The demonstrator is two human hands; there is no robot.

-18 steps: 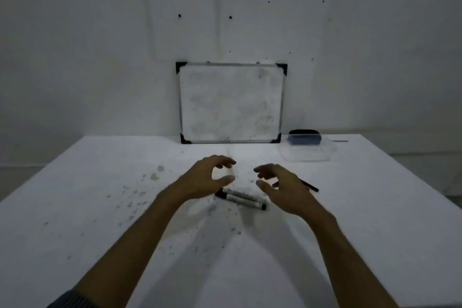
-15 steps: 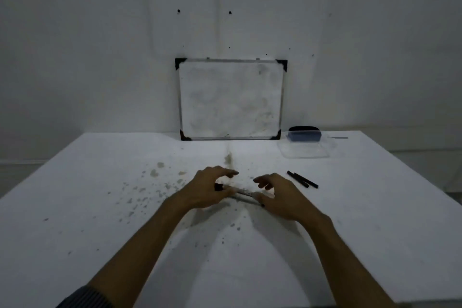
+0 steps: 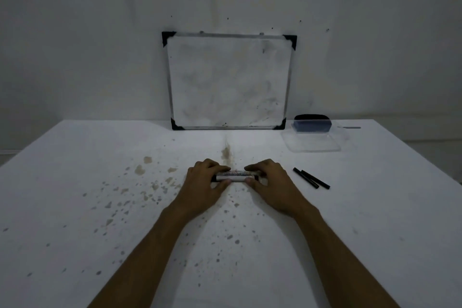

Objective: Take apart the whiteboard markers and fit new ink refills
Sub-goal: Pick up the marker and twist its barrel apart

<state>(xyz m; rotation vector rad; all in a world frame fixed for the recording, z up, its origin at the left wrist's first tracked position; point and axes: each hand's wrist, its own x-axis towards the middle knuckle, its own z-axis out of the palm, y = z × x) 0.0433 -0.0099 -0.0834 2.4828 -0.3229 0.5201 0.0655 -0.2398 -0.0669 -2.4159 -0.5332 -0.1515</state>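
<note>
Two white whiteboard markers [image 3: 236, 176] with dark ends lie side by side across the middle of the white table. My left hand [image 3: 203, 182] grips their left ends between fingers and thumb. At the other end, my right hand [image 3: 271, 182] grips the markers the same way. Both marker ends are hidden under my fingers. Two thin black ink refills [image 3: 311, 178] lie side by side on the table just right of my right hand, untouched.
A small whiteboard [image 3: 228, 82] leans against the wall at the table's back edge. A clear plastic tray [image 3: 313, 141] with a dark eraser [image 3: 312, 123] behind it sits at the back right. Brown stains speckle the table [image 3: 75, 182] left of my hands.
Both hands came down from hovering and closed onto the ends of the two markers, which now lie level across the view instead of slanted.
</note>
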